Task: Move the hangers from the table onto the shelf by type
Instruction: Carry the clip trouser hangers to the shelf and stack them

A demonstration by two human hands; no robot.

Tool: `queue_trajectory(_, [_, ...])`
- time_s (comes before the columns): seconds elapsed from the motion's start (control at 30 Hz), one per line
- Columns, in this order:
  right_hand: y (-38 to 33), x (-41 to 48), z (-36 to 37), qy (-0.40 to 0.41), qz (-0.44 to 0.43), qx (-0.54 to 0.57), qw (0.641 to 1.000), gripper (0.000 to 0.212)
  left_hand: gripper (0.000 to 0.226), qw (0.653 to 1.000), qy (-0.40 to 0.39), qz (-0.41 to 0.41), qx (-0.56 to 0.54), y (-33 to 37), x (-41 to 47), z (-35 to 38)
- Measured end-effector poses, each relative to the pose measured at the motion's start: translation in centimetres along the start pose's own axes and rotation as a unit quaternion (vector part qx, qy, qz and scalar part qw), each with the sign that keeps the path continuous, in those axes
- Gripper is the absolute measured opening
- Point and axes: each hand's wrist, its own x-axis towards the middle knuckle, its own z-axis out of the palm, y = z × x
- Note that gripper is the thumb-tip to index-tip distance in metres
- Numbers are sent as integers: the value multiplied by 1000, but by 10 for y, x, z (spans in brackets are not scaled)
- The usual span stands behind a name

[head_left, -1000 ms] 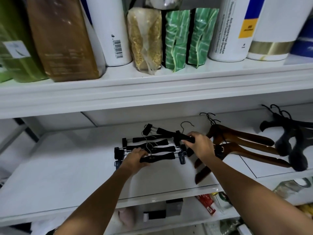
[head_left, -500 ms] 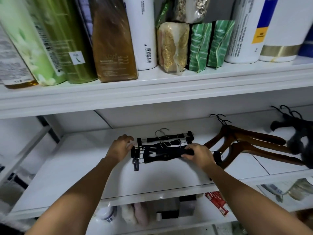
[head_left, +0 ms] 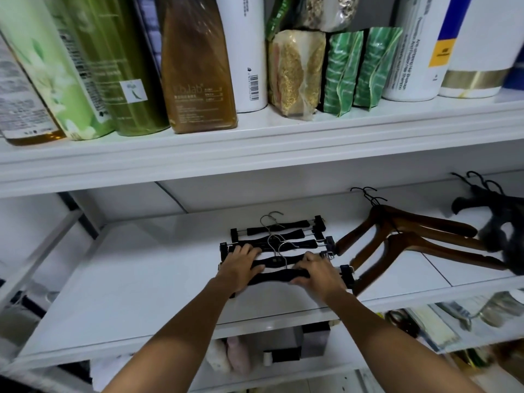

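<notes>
While both your hands were on the clip hangers (head_left: 279,245), which lay on the shelf (head_left: 141,279), the pile itself was the weak spot. Your left hand (head_left: 242,268) lay spread over the bars at the pile's left end, fingers fairly straight and pressing down. Your right hand (head_left: 316,272) had its fingers curled over the front bar.

The hangers lay fanned rather than stacked true, with their wire hooks crossing one another. I judged that lifting or sliding one bar could have dragged its neighbours along by the hooks. The front hanger sat nearest the shelf's front edge, so a pull towards you could have tipped it off.

On the right, the end clips were touching or just beside the wood hangers (head_left: 411,236). A push that way could have snagged them and mixed the two types. The dark hangers (head_left: 496,231) further right lay well apart from the pile.
</notes>
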Motion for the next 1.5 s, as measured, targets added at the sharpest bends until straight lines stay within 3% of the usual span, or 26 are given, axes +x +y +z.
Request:
queue_trajectory(0.2, [-2,3,5,-2,-33,20,999,42,67,999,-29,13,27,-4,2,12])
queue_trajectory(0.3, [-2,5,8,-1,-48,-4,999,43,118,996,-68,24,58,-5,-3,16])
queue_trajectory(0.4, [0,5,13,32,-53,-31,998,53,140,993,-102,-5,57,-5,-4,25])
queue_trajectory(0.47, [7,7,14,38,-44,-47,997,73,141,992,-115,-23,54,-4,-3,27])
queue_trajectory(0.7, [23,23,16,-58,-10,-114,992,140,137,992,-110,-35,52,0,-2,27])
queue_trajectory(0.97, [25,52,12,-99,-11,-110,989,151,140,990,-119,-62,52,-4,18,25])
queue_trajectory(1.5, [29,80,12,-107,0,-95,990,150,139,989,-112,-81,50,-11,38,24])
